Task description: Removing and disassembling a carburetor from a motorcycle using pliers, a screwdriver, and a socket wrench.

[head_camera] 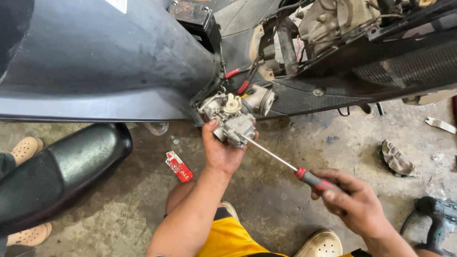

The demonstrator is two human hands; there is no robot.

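Note:
My left hand [220,151] grips a grey metal carburetor [232,118] from below, just under the opened body of a dark scooter [109,62]. My right hand [354,202] holds the red-and-black handle of a long screwdriver [304,175]. Its thin steel shaft runs up and to the left, and the tip touches the lower side of the carburetor. A round intake pipe [263,99] sits just right of the carburetor.
A detached black scooter seat [62,171] lies at the left, with another person's feet in beige clogs [26,148] beside it. On the concrete floor lie a small red packet [179,166], a crumpled rag [396,159] and a dark green power drill [435,221].

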